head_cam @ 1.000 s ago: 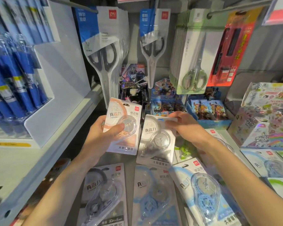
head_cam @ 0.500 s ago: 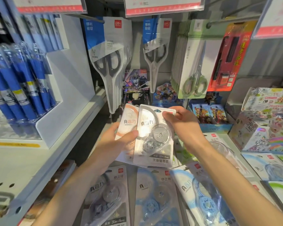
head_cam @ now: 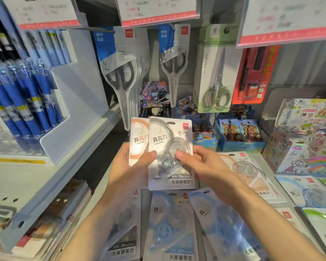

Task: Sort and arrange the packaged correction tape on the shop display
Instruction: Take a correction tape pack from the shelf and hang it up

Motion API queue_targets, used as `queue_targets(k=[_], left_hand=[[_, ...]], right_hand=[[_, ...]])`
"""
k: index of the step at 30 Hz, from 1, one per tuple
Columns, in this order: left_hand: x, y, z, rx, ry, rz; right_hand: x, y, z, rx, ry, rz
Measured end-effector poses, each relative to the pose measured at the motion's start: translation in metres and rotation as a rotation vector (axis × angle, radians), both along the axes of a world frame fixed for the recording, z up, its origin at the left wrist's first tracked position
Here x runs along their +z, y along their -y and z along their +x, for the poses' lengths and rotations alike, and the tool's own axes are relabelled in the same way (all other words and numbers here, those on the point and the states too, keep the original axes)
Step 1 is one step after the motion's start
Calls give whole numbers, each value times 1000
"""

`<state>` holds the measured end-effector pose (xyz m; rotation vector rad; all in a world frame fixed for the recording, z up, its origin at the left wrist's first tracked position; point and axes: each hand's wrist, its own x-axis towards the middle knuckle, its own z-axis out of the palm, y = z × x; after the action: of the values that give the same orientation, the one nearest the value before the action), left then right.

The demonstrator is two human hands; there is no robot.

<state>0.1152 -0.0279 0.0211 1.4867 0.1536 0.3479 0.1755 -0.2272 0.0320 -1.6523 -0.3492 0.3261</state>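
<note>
Two correction tape packs are stacked upright in front of me. The grey pack (head_cam: pixel 169 140) lies over the orange pack (head_cam: pixel 137 140), which peeks out at the left. My left hand (head_cam: pixel 132 170) grips both from below, thumb on the grey pack's front. My right hand (head_cam: pixel 201 166) pinches the grey pack's right side, thumb on the clear blister. Several more correction tape packs lie flat on the shelf below: a grey one (head_cam: pixel 122 232), blue ones (head_cam: pixel 169 228) and an orange one (head_cam: pixel 252 174) at the right.
Packaged scissors (head_cam: pixel 122 72) hang on hooks behind the packs, with green-handled scissors (head_cam: pixel 215 81) to the right. Blue pens (head_cam: pixel 23 102) fill a rack at the left. Card boxes (head_cam: pixel 239 136) and a sticker box (head_cam: pixel 305 140) stand at the back right. Price labels (head_cam: pixel 158 12) hang overhead.
The grey pack has slid fully over the orange pack and both have risen. My right hand has shifted from the pack's top edge to its right side.
</note>
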Motion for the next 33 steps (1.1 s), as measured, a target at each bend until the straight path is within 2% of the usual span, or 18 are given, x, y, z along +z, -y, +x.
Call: queue_targets(k=[3, 9, 15, 21, 30, 33], left_hand=[[3, 16, -13, 25, 53, -5], [18, 39, -54, 68, 92, 60], [23, 58, -108, 4, 196, 76], [31, 98, -137, -29, 225, 120], [67, 191, -119, -176, 341, 91], [76, 225, -104, -124, 365, 195]], right_hand=[[0, 11, -15, -22, -39, 183], [10, 51, -68, -148, -49, 380], [3, 96, -132, -251, 65, 413], [2, 154, -168, -385, 160, 320], [33, 249, -156, -413, 360, 270], [45, 287, -141, -424, 447, 203]])
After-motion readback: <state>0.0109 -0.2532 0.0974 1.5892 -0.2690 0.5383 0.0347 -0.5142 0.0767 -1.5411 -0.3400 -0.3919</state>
